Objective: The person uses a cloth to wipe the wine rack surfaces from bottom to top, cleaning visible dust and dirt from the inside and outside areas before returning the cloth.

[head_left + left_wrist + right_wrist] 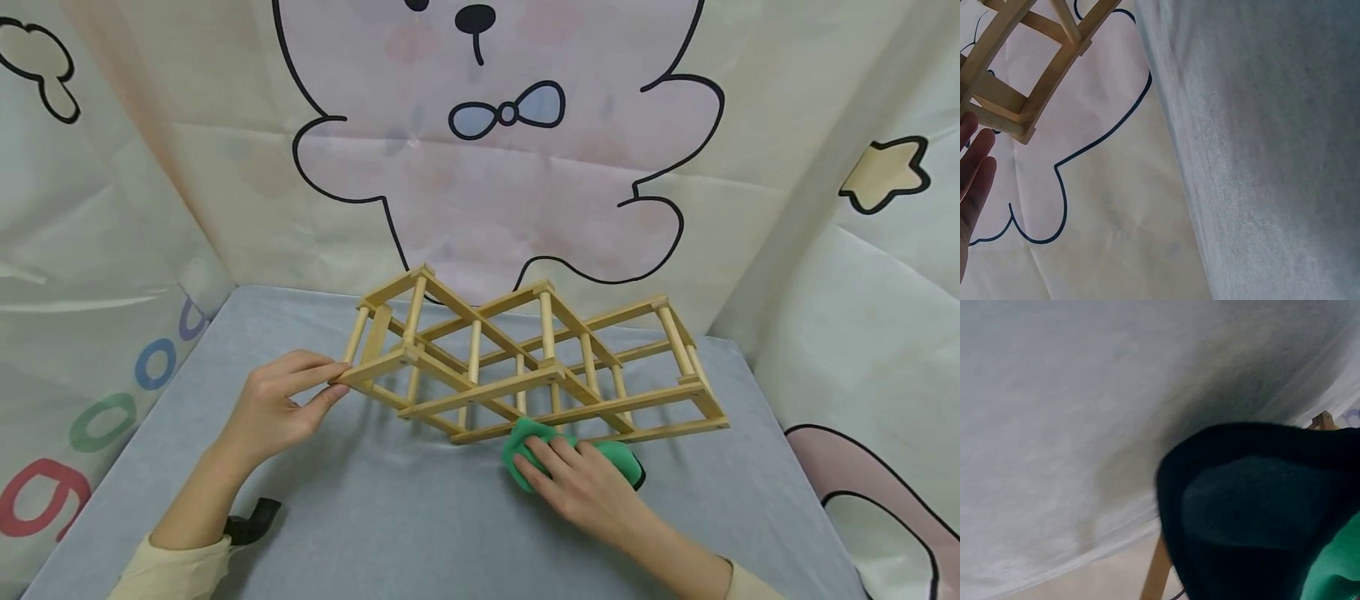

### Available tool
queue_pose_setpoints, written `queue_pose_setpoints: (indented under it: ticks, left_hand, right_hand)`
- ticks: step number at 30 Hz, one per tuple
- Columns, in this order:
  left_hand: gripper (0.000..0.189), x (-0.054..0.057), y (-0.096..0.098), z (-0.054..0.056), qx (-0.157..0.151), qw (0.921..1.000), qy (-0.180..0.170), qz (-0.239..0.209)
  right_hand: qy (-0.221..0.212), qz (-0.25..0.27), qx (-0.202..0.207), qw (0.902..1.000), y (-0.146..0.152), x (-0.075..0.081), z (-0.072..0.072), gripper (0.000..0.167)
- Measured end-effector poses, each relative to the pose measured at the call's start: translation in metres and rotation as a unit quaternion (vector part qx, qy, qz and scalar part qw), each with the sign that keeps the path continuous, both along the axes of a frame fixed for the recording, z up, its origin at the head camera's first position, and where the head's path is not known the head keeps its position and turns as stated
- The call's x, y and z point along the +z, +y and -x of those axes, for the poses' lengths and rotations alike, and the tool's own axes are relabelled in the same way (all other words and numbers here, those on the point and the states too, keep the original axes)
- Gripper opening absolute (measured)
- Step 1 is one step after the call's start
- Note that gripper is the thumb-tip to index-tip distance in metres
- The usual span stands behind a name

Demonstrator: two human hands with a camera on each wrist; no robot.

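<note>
A light wooden folding rack (pixel 517 383), made of crossed slats joined by round dowels, stands tilted over the table in the head view. Its left end corner is pinched between the thumb and fingers of my left hand (pixel 281 408). In the left wrist view, the fingertips of that hand lie right at the rack's end (pixel 1029 103). My right hand (pixel 588 492) grips a green cloth (pixel 525 429) with a dark edge, bunched under the fingers at the rack's lower front slat. The cloth's dark edge (pixel 1241 444) fills much of the right wrist view and hides the fingers there.
A light blue-grey cover (pixel 420 533) lies over the table. Behind it hangs a pale backdrop (pixel 510 200) with a cartoon animal, and printed sheets stand at both sides. A black piece (pixel 252 521) shows beside my left wrist.
</note>
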State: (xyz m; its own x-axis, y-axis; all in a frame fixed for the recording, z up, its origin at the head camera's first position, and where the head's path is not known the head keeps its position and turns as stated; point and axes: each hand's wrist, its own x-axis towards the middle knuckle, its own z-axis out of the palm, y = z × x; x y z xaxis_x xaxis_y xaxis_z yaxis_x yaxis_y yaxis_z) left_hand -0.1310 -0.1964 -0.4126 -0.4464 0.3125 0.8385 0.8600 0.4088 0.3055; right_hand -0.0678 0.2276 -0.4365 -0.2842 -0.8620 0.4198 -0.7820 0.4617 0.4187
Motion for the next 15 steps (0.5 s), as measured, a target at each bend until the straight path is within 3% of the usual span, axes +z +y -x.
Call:
queue_pose_setpoints:
  ticks: [12,15]
  left_hand:
    - [0.039,-0.001,-0.001,0.0,0.006,1.0,0.0,0.003]
    - [0.039,-0.001,-0.001,0.0,0.007,1.0,0.001,0.002]
  right_hand:
    - [-0.036,-0.063,-0.012,0.9973,-0.041,-0.01,0.005,0.062]
    - [-0.042,-0.088,-0.017,0.9951,-0.052,-0.011,0.007,0.056]
